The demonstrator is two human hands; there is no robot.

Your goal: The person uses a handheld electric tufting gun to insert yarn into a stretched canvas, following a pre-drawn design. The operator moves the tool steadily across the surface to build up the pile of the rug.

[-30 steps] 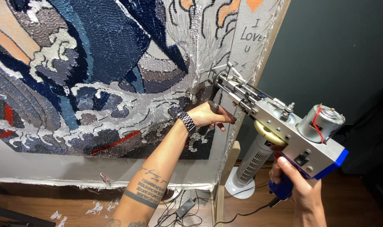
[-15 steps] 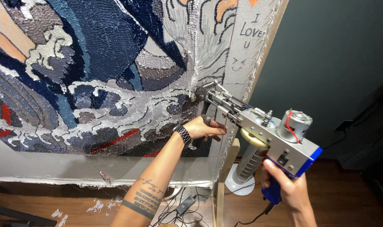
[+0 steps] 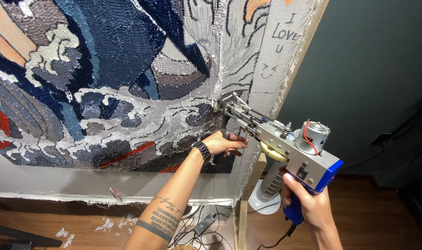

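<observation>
The right hand [image 3: 308,208] was clenched round the blue grip of a silver, motor-topped tufting gun [image 3: 289,148], holding it level so its needle end met the grey backing cloth [image 3: 229,69] stretched on a wooden frame [image 3: 308,51]. The left hand [image 3: 225,142] was wrapped round the gun's dark front handle, apparently steadying the nose against the cloth. Beside the needle spread the blue, grey and white wave-patterned tufted yarn [image 3: 104,92]. Yarn scraps [image 3: 109,224] littered the wooden floor [image 3: 382,222] below.
</observation>
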